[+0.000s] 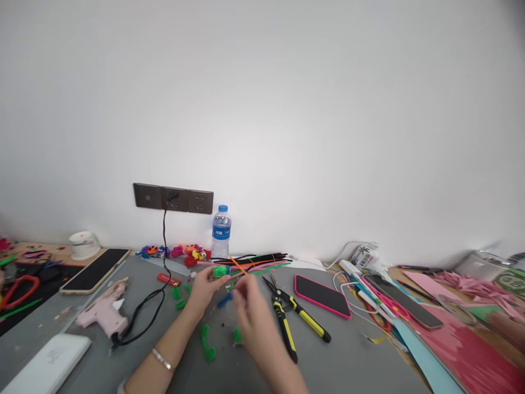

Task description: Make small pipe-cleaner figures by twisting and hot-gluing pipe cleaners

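Observation:
My left hand (pixel 205 289) pinches a small coiled green pipe-cleaner piece (pixel 220 271) with a bit of blue at its edge. Close beside it is my right hand (pixel 251 306), slightly blurred, its fingers closed at the lower end of a straight orange pipe cleaner (pixel 238 265). On the grey mat below lie a bent green pipe-cleaner piece (pixel 207 343) and another green piece (pixel 237 335), partly hidden by my right hand. Small green coils (pixel 176 293) rest left of my left wrist. Yellow-and-black pliers (pixel 290 314) lie spread to the right.
A pink glue gun (pixel 104 311) lies left, its cord running to a wall socket (pixel 174 199). Behind are a water bottle (pixel 221 232) and a pipe-cleaner bundle (pixel 266 262). A pink-cased phone (pixel 322 296) lies right. Another person's hand (pixel 506 328) is at far right.

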`<action>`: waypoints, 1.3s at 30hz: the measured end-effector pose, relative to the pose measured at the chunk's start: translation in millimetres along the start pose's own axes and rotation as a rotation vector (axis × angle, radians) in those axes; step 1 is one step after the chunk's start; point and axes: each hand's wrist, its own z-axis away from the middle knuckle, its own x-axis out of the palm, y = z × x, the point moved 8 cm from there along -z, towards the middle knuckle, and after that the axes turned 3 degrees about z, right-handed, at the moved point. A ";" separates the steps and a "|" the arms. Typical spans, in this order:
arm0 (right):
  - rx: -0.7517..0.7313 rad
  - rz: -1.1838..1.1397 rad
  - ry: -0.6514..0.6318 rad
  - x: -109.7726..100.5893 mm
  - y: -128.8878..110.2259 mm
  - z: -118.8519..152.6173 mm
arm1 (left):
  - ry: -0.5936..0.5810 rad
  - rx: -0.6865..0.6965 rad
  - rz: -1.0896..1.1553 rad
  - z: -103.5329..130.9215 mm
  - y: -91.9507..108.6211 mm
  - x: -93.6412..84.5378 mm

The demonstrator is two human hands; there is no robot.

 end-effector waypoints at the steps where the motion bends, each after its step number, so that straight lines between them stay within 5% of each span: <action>1: 0.066 0.100 0.078 -23.2 23.5 0.6 | -0.019 -0.003 -0.012 0.5 0.3 1.9; 4: 0.169 0.329 0.139 -66.7 77.9 8.7 | -0.040 -0.029 -0.073 3.3 2.5 4.1; 7: 0.143 0.508 0.210 -87.0 101.2 23.5 | -0.046 -0.047 -0.085 6.0 6.0 4.6; 19: 0.153 0.837 0.244 -71.4 140.7 56.5 | -0.102 0.003 -0.073 3.2 -1.6 6.9; 25: 0.201 0.623 0.153 -88.6 150.8 46.9 | -0.092 0.012 -0.104 2.7 1.6 6.9; 33: 0.386 0.003 0.254 -124.9 151.1 44.1 | -0.116 -0.020 -0.029 2.9 -2.8 12.1; 39: 0.491 -0.422 0.115 -96.9 135.8 23.6 | -0.112 -0.012 -0.024 4.3 1.5 11.6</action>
